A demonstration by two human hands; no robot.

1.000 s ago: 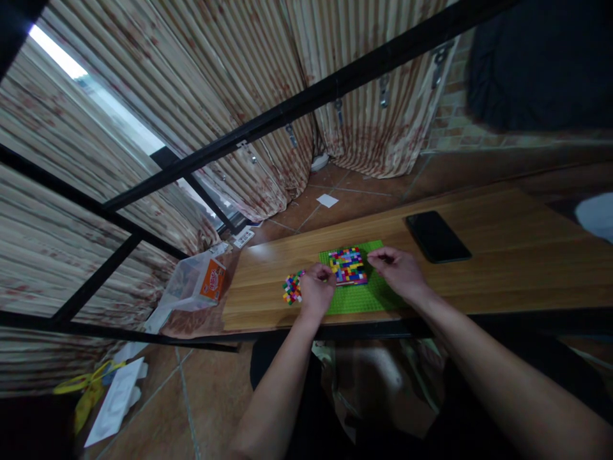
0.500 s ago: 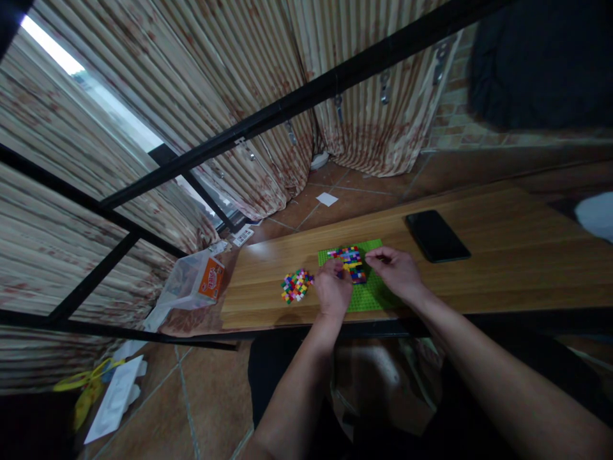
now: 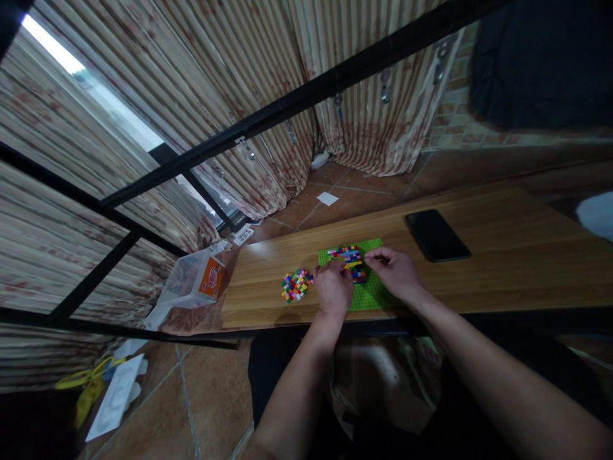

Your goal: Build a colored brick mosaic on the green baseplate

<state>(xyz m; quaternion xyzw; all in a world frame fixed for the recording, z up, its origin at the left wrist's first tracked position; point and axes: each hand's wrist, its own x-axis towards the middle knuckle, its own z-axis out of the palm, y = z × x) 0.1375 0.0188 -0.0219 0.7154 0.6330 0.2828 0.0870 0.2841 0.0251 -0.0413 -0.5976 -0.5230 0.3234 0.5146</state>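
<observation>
A green studded baseplate [image 3: 368,300] lies on the wooden bench, with a block of small multicoloured bricks [image 3: 352,255] set on its middle. My left hand [image 3: 332,287] rests over the left part of those bricks, fingers curled and closed; whatever they pinch is hidden. Just right of the bricks, my right hand [image 3: 395,271] hovers over the plate with thumb and forefinger pinched together. Anything between those fingertips is too small to make out. A pile of loose coloured bricks [image 3: 295,285] lies on the bench left of my left hand.
A black phone [image 3: 437,236] lies on the wooden bench [image 3: 517,255] to the right. On the floor at the left stands a clear plastic box [image 3: 189,281] with an orange label. A black metal rail [image 3: 287,105] crosses in front of the curtains.
My left hand's fingers have shifted slightly over the bricks. My right hand has barely moved, staying pinched beside them.
</observation>
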